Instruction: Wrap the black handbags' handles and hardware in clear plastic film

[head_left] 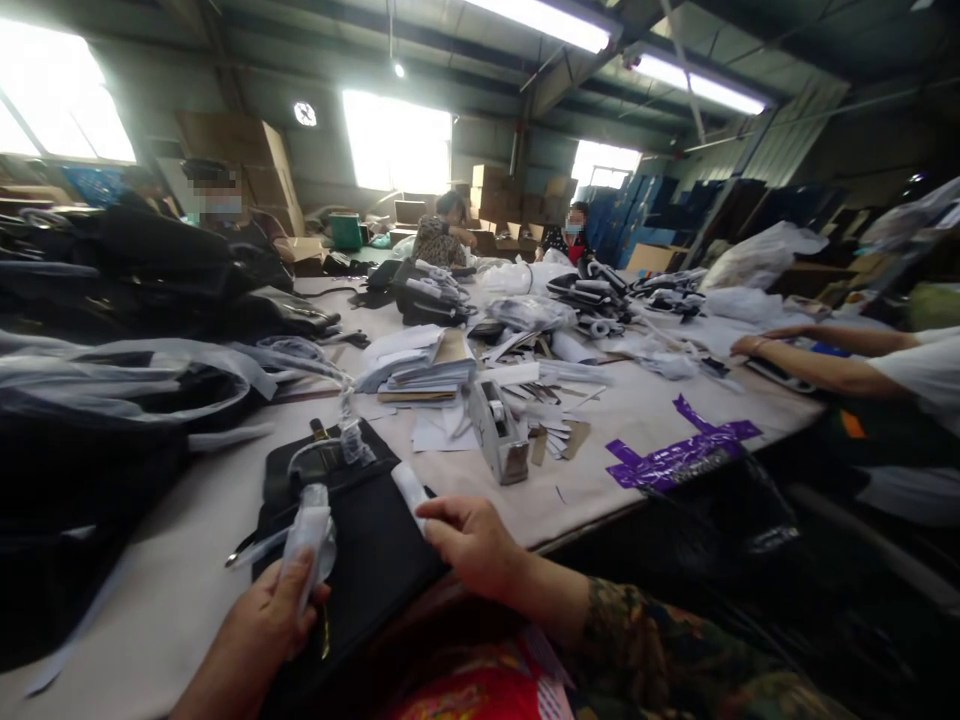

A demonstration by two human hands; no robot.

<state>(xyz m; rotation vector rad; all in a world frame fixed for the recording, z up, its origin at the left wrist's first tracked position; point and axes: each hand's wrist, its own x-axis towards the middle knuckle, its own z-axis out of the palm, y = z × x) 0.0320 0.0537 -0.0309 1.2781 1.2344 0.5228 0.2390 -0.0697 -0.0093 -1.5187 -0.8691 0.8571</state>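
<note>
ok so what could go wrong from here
The black bag appears to reach the near edge of the table, so a tug might slide it off. The right hand, pinching a white piece, is close to the tape dispenser and could bump it. Loose paper strips beside the dispenser might scatter.

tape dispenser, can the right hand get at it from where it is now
Probably yes: the tape dispenser stands on the table just beyond the right hand, with nothing visible between them, though that hand's fingers seem to be pinching a white strip.
</note>
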